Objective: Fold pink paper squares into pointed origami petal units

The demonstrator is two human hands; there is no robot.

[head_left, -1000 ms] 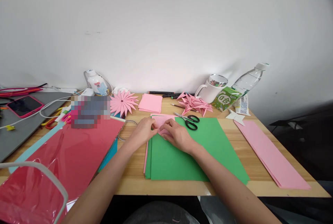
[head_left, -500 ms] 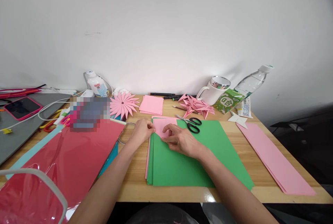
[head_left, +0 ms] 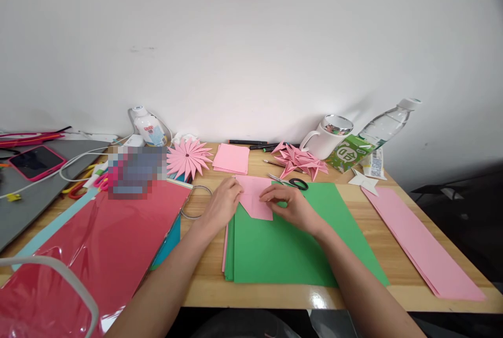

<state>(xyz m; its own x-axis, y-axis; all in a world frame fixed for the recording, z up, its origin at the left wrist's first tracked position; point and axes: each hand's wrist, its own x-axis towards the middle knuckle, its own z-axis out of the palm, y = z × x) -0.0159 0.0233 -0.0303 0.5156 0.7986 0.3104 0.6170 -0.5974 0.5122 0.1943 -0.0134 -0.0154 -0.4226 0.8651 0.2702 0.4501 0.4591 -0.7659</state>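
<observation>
Table [head_left: 204, 280]: You sit at a wooden table by a white wall. Lots of things lie on it.
Red sheets [head_left: 110, 233]: A big shiny red pack fills your left side. It lies well apart from your folding spot.
Green paper [head_left: 283, 254]: A pile of green sheets lies right in front of you. Your work rests on its far left corner.
Pink strips [head_left: 420, 243]: Long pink strips lie by the right edge, well apart from your hands.
Laptop [head_left: 23, 196]: It sits far left, with a pink phone [head_left: 35, 161] on top.
Left hand [head_left: 222, 204]: Your fingers are curled together and pinch the top left edge of the pink paper.
Right hand [head_left: 294, 206]: Your fingertips are closed on the right edge of the pink paper.
Pink paper [head_left: 256, 199]: It lies flat between your two hands, on the green paper. Its left corner is folded in.
Water bottle [head_left: 387, 120]: It leans at the back right, behind a green carton [head_left: 349, 152].
Mug [head_left: 327, 138]: White, just left of the carton.
Paper flower [head_left: 187, 155]: Pink and spiky, behind your left hand.
Folded stars [head_left: 301, 160]: A pink heap behind your right hand.
Pink squares [head_left: 231, 159]: A small stack between the flower and the stars.
Scissors [head_left: 296, 184]: These are the closest thing in your way. They lie just behind your right fingers, partly hidden.
White star [head_left: 363, 181]: Small, near the top of the strips.
</observation>
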